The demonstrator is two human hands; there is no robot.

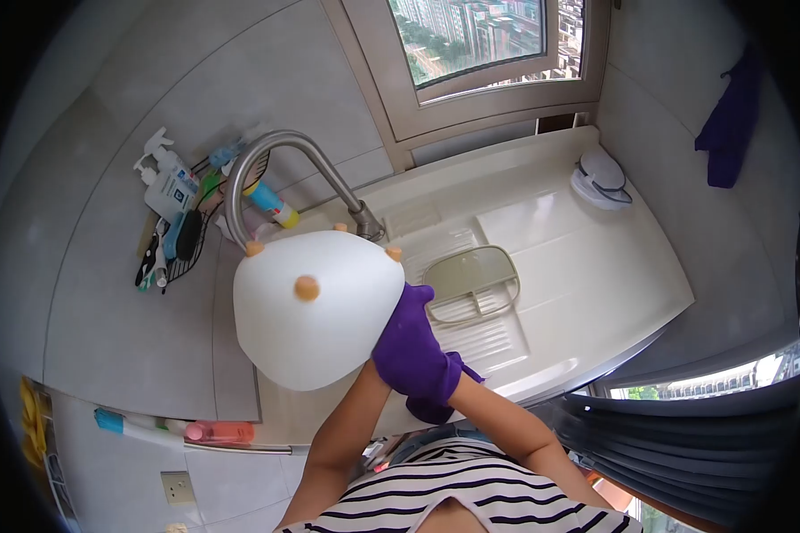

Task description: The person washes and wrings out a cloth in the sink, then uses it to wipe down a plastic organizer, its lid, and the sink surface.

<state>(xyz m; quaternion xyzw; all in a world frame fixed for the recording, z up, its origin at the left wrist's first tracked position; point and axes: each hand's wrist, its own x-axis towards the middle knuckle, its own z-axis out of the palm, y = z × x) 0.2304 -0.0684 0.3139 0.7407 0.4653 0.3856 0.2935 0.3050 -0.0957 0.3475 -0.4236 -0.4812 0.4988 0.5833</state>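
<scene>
A white plastic basin (pixel 316 311) with small orange knobs on its underside is held tilted up in front of the curved steel faucet (pixel 276 155), over the sink area. My left forearm (pixel 342 426) runs up to the basin's lower edge, where the hand is hidden behind it and seems to grip it. A purple cloth (pixel 413 351) covers my right hand completely and presses against the basin's right edge. My right forearm (pixel 507 426) leads into the cloth.
The cream countertop (pixel 596 266) carries a metal soap rack (pixel 476 280) and a white dish (pixel 600 178) at the back. A wire rack (pixel 182 226) of bottles and brushes hangs on the left wall. Another purple cloth (pixel 729 124) hangs on the right wall.
</scene>
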